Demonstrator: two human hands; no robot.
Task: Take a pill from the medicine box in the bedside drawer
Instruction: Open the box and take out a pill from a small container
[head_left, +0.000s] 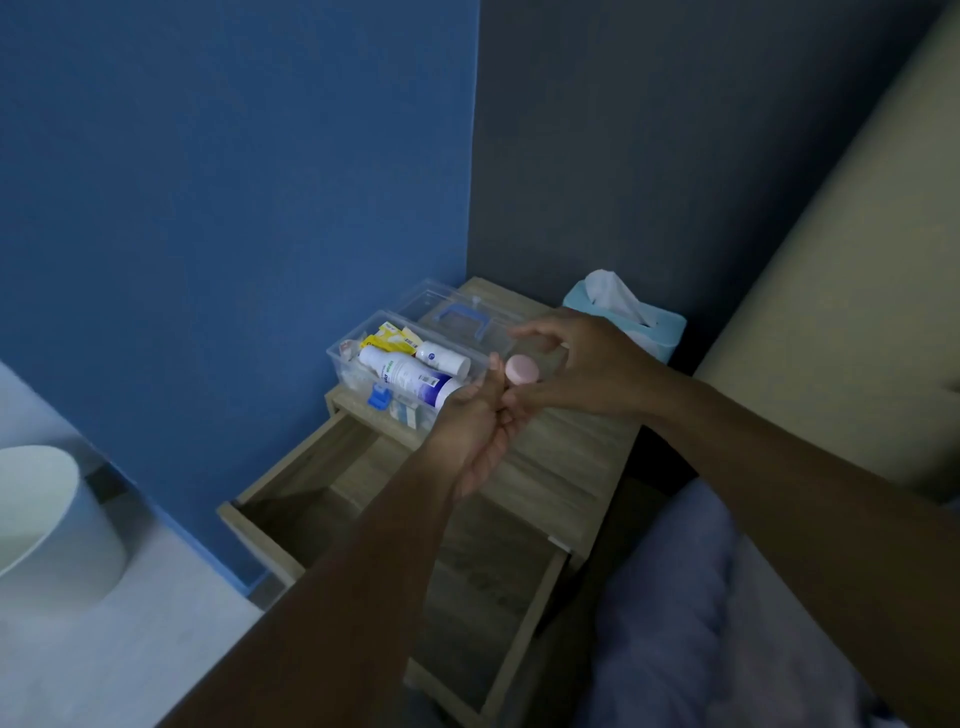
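medicine box (353, 358): clear plastic, lid off, standing on the far left part of the bedside worktop (561, 457); it holds a large white bottle (402, 375) lying on its side, a smaller white bottle (444, 357) behind that, yellow packets (387, 338) at the far end and a small blue item (378, 399) at the near edge
lid (457, 312): clear with a blue handle; it lies just behind the medicine box, against the wall
pink-capped bottle (522, 371): held up just right of the medicine box, above the worktop, between the two hands; only the round pink cap shows clearly
left hand (480, 431): just right of the medicine box and in front of it; palm turned up and cupped, fingers loosely apart, directly beneath the pink-capped bottle; whether a pill lies in the palm i cannot tell
right hand (576, 364): right of the medicine box; fingers closed around the pink-capped bottle, index finger stretched out over the cap
drawer (483, 582): pulled open below and in front of the medicine box; the visible inside is bare wood
tissue box (660, 327): pale blue, white tissue standing out of it; well right of the medicine box, at the far right corner of the worktop
bed (701, 597): pale bedding, right of the drawer
white bin (47, 519): on the floor, well left of the medicine box
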